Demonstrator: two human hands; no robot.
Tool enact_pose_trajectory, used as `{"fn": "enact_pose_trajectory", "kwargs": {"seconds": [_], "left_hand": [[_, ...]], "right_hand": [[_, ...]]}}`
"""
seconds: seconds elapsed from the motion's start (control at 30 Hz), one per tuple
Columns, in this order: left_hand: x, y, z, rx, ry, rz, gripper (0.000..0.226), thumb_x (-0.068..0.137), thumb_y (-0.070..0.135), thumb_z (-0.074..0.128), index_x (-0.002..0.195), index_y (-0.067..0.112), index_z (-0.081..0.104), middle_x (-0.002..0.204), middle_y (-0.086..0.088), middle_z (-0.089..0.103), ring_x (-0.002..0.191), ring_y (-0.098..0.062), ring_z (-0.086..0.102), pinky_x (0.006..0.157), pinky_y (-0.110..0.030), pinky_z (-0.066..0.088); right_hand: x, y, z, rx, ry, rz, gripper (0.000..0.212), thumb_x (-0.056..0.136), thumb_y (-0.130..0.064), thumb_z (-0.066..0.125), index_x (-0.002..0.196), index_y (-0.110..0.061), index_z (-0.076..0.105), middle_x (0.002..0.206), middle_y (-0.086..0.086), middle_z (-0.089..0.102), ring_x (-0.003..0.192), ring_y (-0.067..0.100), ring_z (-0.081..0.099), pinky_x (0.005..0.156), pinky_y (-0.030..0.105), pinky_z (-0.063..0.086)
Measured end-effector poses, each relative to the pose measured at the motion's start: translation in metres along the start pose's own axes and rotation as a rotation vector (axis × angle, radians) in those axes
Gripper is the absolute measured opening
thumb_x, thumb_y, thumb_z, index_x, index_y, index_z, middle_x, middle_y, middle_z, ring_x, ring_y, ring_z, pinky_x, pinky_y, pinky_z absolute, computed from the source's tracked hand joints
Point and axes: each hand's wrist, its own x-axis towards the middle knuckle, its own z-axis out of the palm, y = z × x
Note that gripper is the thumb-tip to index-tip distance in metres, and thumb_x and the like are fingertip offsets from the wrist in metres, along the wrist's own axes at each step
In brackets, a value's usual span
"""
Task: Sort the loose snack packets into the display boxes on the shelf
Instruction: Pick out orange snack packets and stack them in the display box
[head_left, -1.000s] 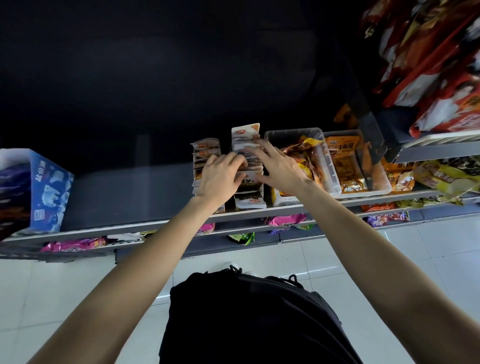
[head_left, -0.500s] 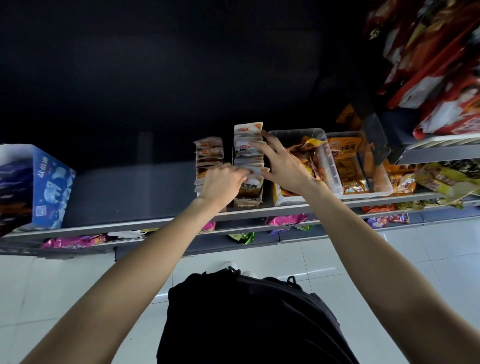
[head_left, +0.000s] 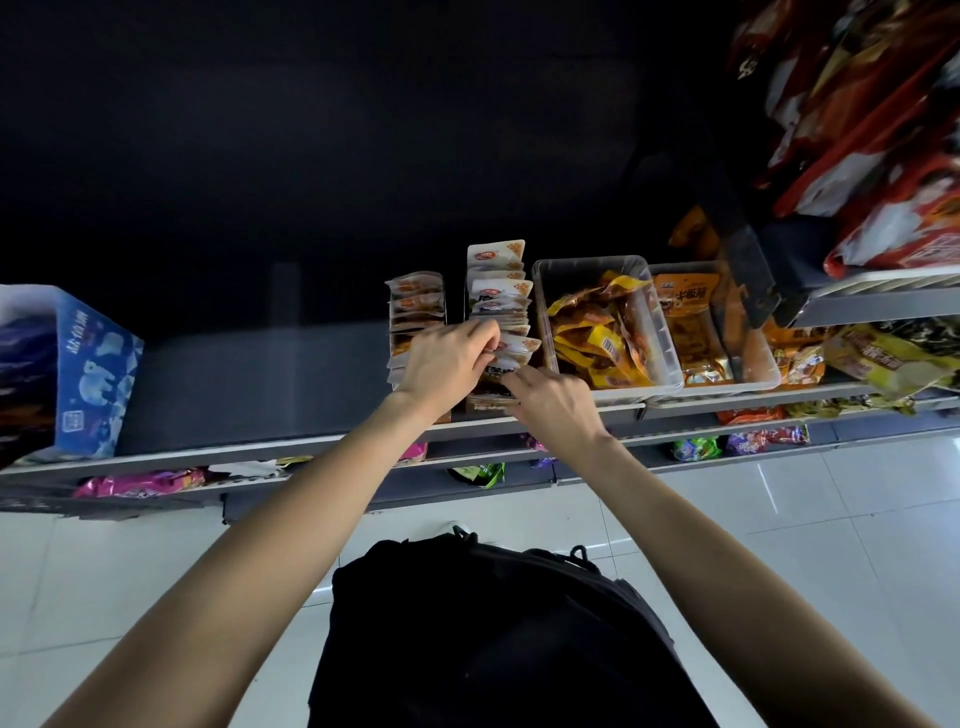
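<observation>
The row of small white snack packets with orange-red printing (head_left: 500, 306) stands on the grey metal shelf (head_left: 249, 384), just left of the clear rectangular plastic bin (head_left: 670, 358). The row's long axis runs from the shelf's front lip toward the dark back; each packet stands on edge, its broad printed face turned toward the front and slightly up, the packets overlapping like filed cards. A second, shorter row of similar white packets (head_left: 415, 306) stands parallel and just beside it on the left. The left hand (head_left: 447, 364) sits over the near part of the taller row, fingers curled, with the fingertips pinching the top edges of several packets. The right hand (head_left: 553, 402) lies at the front end of the same row; its fingers reach toward the lowest packets, but whether they grip one cannot be told. The clear bin holds loose yellow-and-orange foil packets (head_left: 597, 332) lying at mixed angles. A second clear bin (head_left: 763, 371) to its right holds orange packets. A blue printed carton (head_left: 96, 374) stands at the shelf's far left.
</observation>
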Motion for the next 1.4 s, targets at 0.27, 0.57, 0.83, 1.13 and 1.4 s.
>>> {"fn": "enact_pose_trajectory", "kwargs": {"seconds": [0.27, 0.57, 0.83, 1.13, 1.4], "left_hand": [[0.006, -0.008, -0.005, -0.163, -0.1, -0.062, 0.01, 0.081, 0.013, 0.07, 0.088, 0.018, 0.066, 0.084, 0.003, 0.071, 0.072, -0.017, 0.068, 0.056, -0.021, 0.043], [-0.007, -0.009, -0.001, -0.103, -0.114, -0.087, 0.031, 0.083, 0.028, 0.069, 0.11, 0.015, 0.061, 0.107, -0.003, 0.066, 0.096, -0.022, 0.063, 0.071, -0.032, 0.052], [-0.016, -0.001, 0.007, -0.032, -0.298, -0.09, 0.055, 0.089, 0.029, 0.055, 0.141, 0.018, 0.038, 0.147, -0.002, 0.034, 0.133, -0.02, 0.033, 0.099, -0.037, 0.045], [-0.01, -0.004, -0.006, -0.01, -0.42, -0.078, 0.062, 0.091, 0.051, 0.046, 0.145, 0.024, 0.031, 0.154, 0.003, 0.021, 0.14, -0.018, 0.019, 0.114, -0.038, 0.022], [0.007, -0.009, -0.022, -0.079, -0.185, -0.143, 0.042, 0.098, 0.033, 0.042, 0.136, 0.015, 0.046, 0.141, 0.0, 0.044, 0.132, -0.016, 0.038, 0.111, -0.028, 0.024]], "right_hand": [[0.024, 0.001, -0.014, -0.04, 0.118, 0.16, 0.018, 0.061, -0.009, 0.081, 0.069, -0.017, 0.067, 0.059, -0.003, 0.062, 0.047, 0.015, 0.059, 0.039, 0.015, 0.026], [0.028, 0.002, -0.009, 0.222, 0.251, 0.266, 0.015, 0.081, -0.012, 0.068, 0.091, -0.006, 0.061, 0.09, 0.01, 0.062, 0.049, 0.022, 0.057, 0.042, 0.019, 0.035], [0.036, 0.027, -0.033, 0.223, 0.383, 0.135, 0.026, 0.091, -0.01, 0.056, 0.117, -0.009, 0.061, 0.111, 0.009, 0.06, 0.078, 0.018, 0.064, 0.055, 0.018, 0.047], [0.09, 0.044, -0.023, 0.04, 0.004, 0.14, 0.022, 0.089, -0.01, 0.056, 0.105, -0.016, 0.071, 0.137, 0.008, 0.052, 0.126, 0.034, 0.045, 0.101, 0.045, 0.038], [0.108, 0.052, -0.021, 0.066, -0.052, 0.065, 0.05, 0.098, -0.015, 0.044, 0.145, -0.007, 0.031, 0.154, 0.01, 0.026, 0.143, 0.025, 0.021, 0.116, 0.036, 0.023]]}}
